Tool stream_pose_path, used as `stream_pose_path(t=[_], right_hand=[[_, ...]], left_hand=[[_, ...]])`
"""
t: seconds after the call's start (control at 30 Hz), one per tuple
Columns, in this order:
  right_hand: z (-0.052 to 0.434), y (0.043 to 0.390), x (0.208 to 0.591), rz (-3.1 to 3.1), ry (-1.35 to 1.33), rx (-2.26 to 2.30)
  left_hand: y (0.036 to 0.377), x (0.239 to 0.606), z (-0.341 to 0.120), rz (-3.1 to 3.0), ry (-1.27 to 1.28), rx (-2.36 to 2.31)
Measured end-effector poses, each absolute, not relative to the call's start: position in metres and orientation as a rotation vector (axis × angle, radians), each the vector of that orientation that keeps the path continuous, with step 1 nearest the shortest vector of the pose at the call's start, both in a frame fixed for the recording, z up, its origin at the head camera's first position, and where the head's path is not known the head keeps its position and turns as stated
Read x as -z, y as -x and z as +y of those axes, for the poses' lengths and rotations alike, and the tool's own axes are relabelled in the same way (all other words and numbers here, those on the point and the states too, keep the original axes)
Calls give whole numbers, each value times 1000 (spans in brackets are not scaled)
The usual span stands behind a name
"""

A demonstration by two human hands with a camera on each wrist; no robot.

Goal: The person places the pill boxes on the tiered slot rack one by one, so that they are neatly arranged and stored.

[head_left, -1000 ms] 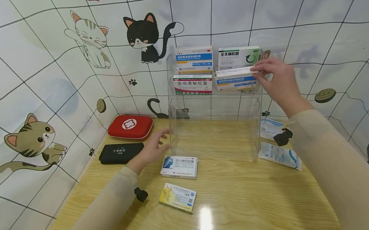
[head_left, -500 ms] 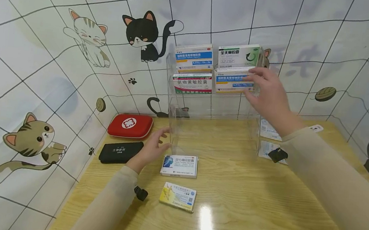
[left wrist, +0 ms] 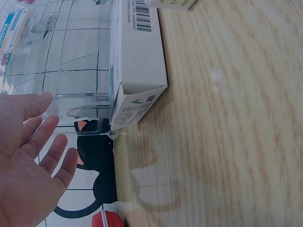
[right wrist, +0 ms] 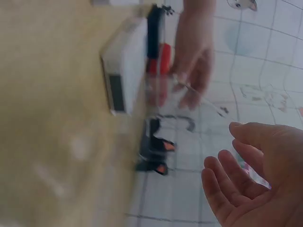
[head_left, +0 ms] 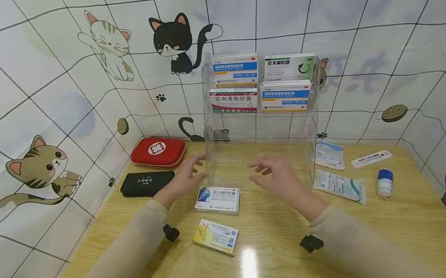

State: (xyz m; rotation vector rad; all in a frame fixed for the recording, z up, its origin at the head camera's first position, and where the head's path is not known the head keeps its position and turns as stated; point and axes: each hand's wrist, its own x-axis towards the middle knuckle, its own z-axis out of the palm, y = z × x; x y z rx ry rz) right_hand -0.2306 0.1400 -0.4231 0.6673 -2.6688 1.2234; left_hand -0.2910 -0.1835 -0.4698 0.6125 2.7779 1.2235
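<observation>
Between placements: left hand [head_left: 187,171], fingers relaxed, steadies the clear acrylic rack [head_left: 257,129] at its lower left corner; empty, slack-fingered right hand [head_left: 274,177] hovers above the blue-white medicine box [head_left: 217,199] lying just before the rack, which likely needs grasping next.

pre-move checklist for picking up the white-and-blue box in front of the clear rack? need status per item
1. Right hand free: ok, fingers relaxed, holding nothing, above the table just right of the box.
2. Left hand free: ok, open, at the left front corner of the clear rack; contact cannot tell.
3. White-and-blue box reachable: ok, lies flat between both hands, nothing on top.
4. Box clear of rack: cannot tell, the left wrist view shows it right against the front wall.
5. Yellow box out of the way: ok, nearer the person, apart from the white-and-blue box.
6. Free slot in rack: ok, lower tiers hold no boxes; four boxes fill the upper tiers.
</observation>
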Motion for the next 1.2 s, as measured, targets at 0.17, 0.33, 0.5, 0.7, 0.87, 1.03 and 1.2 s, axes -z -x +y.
stream_pose_path(t=[0.17, 0.33, 0.5, 0.7, 0.87, 1.03, 1.2], right_hand=[[123, 221, 453, -2774, -688, -1302], [111, 219, 475, -2854, -630, -1364], [100, 219, 490, -2882, -585, -1391], [91, 217, 495, -2881, -597, -1338], [90, 216, 493, -2911, -583, -1321], [92, 220, 493, -2990, -594, -1300], [92, 218, 489, -3001, -538, -1408]], left_hand=[[292, 471, -185, 2789, -626, -1211], [293, 472, -186, 2799, -633, -1207], [294, 473, -186, 2801, -637, -1205], [293, 471, -186, 2790, -640, -1211], [293, 471, -185, 2771, -660, -1231], [293, 472, -185, 2784, -674, -1228], [293, 471, -187, 2765, -689, -1257]])
